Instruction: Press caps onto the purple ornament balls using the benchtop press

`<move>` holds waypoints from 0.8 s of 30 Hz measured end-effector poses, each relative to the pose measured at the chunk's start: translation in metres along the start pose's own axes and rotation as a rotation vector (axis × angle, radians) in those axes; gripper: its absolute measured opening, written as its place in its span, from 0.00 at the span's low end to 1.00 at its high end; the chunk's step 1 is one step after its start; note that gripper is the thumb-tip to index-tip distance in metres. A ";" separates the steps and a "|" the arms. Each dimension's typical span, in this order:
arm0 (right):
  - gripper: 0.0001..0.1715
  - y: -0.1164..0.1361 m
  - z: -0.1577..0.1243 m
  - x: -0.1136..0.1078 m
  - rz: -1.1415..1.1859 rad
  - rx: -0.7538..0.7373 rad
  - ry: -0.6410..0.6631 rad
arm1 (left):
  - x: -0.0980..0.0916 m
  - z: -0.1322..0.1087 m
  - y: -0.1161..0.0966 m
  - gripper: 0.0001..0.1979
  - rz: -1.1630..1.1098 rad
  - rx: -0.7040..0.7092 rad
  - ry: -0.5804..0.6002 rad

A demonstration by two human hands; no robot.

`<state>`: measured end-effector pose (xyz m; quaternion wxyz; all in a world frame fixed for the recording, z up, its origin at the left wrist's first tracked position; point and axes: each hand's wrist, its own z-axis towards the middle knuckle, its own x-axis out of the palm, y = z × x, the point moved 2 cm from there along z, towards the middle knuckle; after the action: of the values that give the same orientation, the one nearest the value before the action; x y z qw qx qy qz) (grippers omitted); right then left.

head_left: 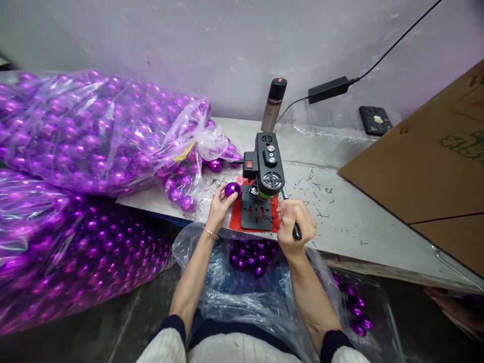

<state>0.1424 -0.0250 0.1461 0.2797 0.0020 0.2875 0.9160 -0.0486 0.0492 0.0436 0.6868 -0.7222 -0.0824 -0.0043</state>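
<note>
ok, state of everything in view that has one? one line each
Left hand: closed on a ball
Purple ball: held in left hand
Right hand: closed around the lever
Black lever handle: gripped, end pointing down
Red switch: on or off, can't tell
Spray can: standing, cap on
Upper bag: full of balls, neck gathered
Power adapter: cable at each end
Table: littered

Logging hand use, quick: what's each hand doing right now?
Left hand: holding a shiny purple ball between thumb and fingers.
Right hand: closed around the black handle of the small machine.
</note>
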 end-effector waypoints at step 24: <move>0.15 -0.002 -0.002 -0.002 -0.049 -0.054 0.035 | 0.045 -0.036 0.037 0.32 0.671 0.416 0.075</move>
<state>0.1443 -0.0257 0.1440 0.2969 -0.0288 0.2674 0.9163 0.0044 0.0169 0.0140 0.7841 -0.5537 0.1845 0.2108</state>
